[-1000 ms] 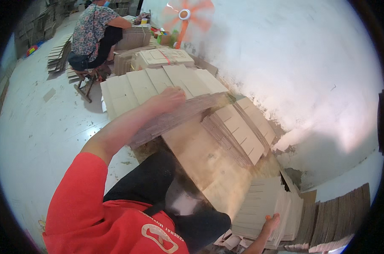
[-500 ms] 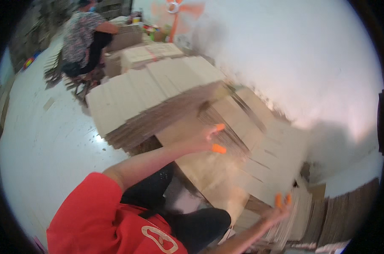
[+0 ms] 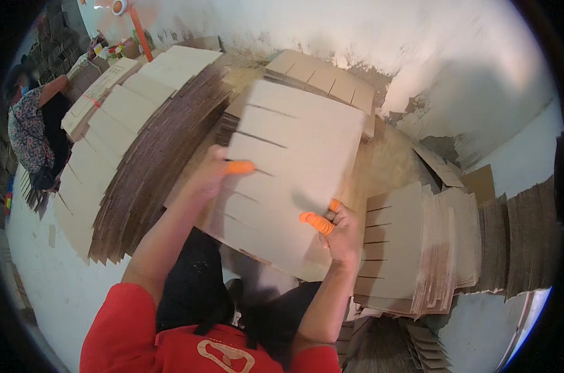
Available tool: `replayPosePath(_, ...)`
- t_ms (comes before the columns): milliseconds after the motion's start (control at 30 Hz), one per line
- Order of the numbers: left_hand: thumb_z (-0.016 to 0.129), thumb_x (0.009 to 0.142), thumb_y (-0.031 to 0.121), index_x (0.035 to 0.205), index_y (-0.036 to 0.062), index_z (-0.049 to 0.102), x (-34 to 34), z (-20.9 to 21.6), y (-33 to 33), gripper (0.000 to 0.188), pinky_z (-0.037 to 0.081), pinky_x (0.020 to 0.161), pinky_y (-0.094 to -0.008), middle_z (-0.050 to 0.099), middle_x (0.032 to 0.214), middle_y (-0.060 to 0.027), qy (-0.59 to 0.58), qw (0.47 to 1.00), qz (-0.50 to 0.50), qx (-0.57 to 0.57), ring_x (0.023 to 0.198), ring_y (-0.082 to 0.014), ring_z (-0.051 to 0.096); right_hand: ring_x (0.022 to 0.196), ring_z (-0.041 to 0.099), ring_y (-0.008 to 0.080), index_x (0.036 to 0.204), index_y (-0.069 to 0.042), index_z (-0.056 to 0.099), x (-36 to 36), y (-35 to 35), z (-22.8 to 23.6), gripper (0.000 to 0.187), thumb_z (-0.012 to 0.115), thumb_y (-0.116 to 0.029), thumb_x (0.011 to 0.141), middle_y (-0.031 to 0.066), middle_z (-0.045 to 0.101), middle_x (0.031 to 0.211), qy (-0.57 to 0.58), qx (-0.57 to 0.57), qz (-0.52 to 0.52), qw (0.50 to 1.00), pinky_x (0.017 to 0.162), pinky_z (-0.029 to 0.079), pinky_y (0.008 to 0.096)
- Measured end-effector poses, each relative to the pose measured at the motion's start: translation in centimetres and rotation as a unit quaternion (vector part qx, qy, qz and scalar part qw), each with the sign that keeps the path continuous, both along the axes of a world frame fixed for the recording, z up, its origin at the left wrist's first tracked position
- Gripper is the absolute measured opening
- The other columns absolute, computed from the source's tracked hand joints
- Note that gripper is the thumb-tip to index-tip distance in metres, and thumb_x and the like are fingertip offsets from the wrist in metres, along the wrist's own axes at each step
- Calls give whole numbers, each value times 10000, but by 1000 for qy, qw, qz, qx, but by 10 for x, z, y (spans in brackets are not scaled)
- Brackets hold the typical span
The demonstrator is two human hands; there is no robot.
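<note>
A slotted cardboard sheet (image 3: 297, 155), pale tan with short dark slits along its left side, is tilted in front of me above my knees. On its left edge is my left hand (image 3: 208, 175), closed, with its orange-capped thumb lying over the face and the other fingers hidden behind. At the lower right edge my right hand (image 3: 343, 233) is closed on the sheet too, its orange-capped thumb across the face. Behind the sheet's far end lies a stack of similar slotted cardboard sheets (image 3: 322, 81).
A long fanned row of cardboard sheets (image 3: 161, 130) stands to the left. More slotted sheets (image 3: 394, 248) stand upright on the right, beside darker stacks (image 3: 521, 239). A seated co-worker (image 3: 36, 130) is at the far left. The stained white wall (image 3: 468, 74) borders the far side.
My view has swung to the right. Both hands, earlier apart and holding nothing visible, now grip a slotted cardboard sheet between them. The right hand has come inward from the stacks at right.
</note>
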State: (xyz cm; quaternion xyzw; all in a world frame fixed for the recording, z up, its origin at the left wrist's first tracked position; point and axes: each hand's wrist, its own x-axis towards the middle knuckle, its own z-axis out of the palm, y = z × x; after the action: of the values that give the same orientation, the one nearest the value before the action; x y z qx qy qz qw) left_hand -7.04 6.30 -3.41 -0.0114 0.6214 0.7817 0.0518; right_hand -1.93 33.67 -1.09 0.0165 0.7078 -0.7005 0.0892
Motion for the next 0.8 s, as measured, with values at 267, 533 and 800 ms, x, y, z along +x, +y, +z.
replayPosePath(267,724,816,237,1168,-49,586,-100,-37,72,474,463,913,-376,599,1196,-162,272,863,-32,-424,1133,-257,550,591,409,85,798,12,642,34,108,-23,69,698,38,768,-21,516,665,139,298,-338,882,536,359,227)
replayPosePath(533,696,802,214,1062,-39,589,-143,-75,123,379,391,981,-433,521,1245,-149,377,611,-94,-690,1199,-334,445,577,390,44,886,0,684,22,107,-29,193,597,98,745,-63,500,686,119,131,-405,897,498,305,201)
replayPosePath(800,703,711,140,804,60,655,-172,-82,111,131,501,749,-379,646,854,-122,425,603,-93,-668,896,-302,607,479,335,1,913,2,670,11,86,-35,174,561,75,798,-41,519,688,97,38,-372,922,379,201,179)
